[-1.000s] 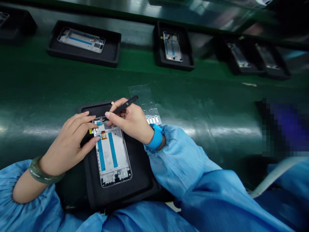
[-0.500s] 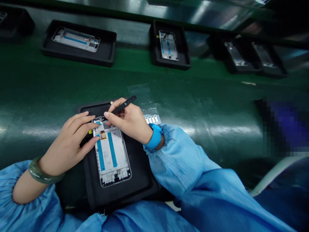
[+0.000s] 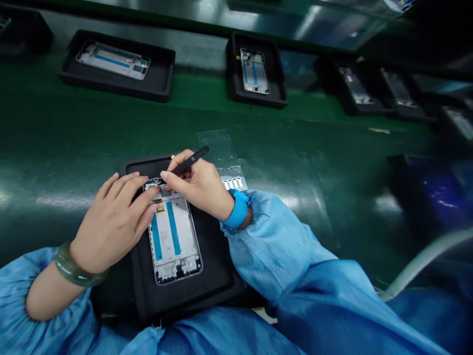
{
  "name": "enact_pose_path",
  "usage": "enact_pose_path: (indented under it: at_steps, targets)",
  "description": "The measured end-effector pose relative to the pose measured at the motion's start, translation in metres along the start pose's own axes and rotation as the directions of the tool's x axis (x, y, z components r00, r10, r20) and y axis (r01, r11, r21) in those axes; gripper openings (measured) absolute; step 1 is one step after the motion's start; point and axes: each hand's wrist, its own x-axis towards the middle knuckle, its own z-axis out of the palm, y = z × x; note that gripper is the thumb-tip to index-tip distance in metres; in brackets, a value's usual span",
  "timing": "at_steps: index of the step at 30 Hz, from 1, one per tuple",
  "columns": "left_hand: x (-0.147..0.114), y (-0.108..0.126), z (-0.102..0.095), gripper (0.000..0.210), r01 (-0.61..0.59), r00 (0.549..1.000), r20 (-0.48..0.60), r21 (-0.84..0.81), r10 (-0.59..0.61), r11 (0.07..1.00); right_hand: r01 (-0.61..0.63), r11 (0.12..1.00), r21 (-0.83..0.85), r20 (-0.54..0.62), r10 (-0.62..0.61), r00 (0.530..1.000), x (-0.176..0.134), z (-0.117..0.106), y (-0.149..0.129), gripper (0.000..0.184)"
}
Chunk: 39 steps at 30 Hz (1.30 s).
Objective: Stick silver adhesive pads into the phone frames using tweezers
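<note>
A silver phone frame with two blue strips lies in a black tray in front of me. My left hand rests along its upper left edge, fingers apart, with the fingertips touching the upper part. In my right hand is a slim black tool, apparently tweezers, slanting down over the frame's top end; its tip is hidden by my fingers. A small orange flex cable shows just below my left index finger. Behind my right wrist lies a clear sheet with white-edged stickers.
Along the back stand a black tray with a phone frame on the left and another tray near the middle. Several more trays stand blurred at the right. A dark block with a purple top and a pale curved tube are at the right.
My left hand has shifted right, further over the upper part of the phone frame. My right hand holds almost the same place. The trays at the back appear slightly further left.
</note>
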Motion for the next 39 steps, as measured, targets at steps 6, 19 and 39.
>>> enact_pose_path:
  at_steps: [6, 19, 39]
  targets:
    - [0.0, 0.008, 0.003, 0.032, 0.03, 1.0, -0.007, 0.035, -0.03, 0.999, -0.026, 0.945, 0.325, -0.055, 0.046, 0.997, 0.006, -0.003, -0.004, 0.027]
    - [-0.002, 0.01, 0.01, 0.034, 0.075, 0.996, -0.051, -0.004, -0.075, 0.997, 0.084, 0.993, 0.084, 0.014, -0.085, 0.996, 0.024, -0.003, 0.004, 0.017]
    - [-0.003, 0.011, 0.011, 0.035, 0.073, 0.995, -0.064, -0.001, -0.073, 0.997, 0.12, 0.987, -0.111, 0.05, -0.115, 0.992, 0.019, -0.002, -0.002, 0.012]
